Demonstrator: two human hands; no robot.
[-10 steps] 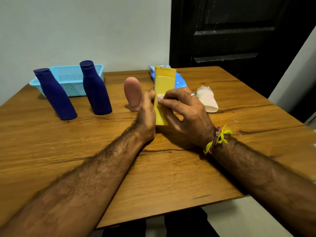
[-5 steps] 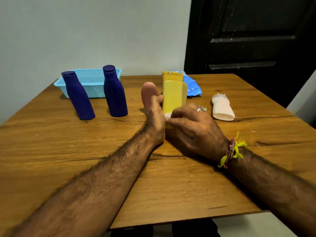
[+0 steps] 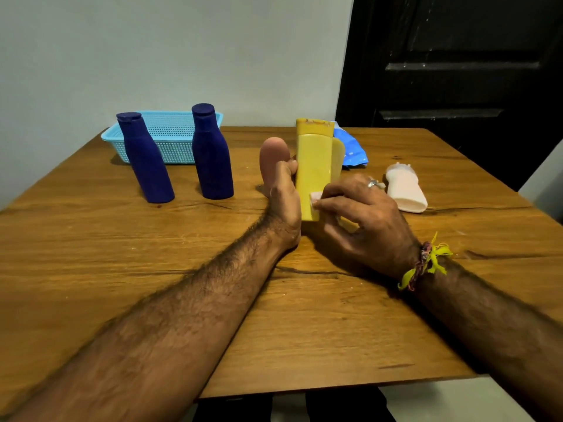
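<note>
Wiping down the yellow bottle (image 3: 313, 166) — about midway, by the look of it

Past the middle of the table (image 3: 122, 269), toward its far edge, the left hand (image 3: 283, 202) grips the upright bottle by its left side. The right hand (image 3: 362, 217) pinches a small pale wipe (image 3: 315, 197) against the lower front. The upper face and cap seem left to do — the pink bottle (image 3: 272, 153) and the white bottle (image 3: 405, 190) wait nearby
</note>
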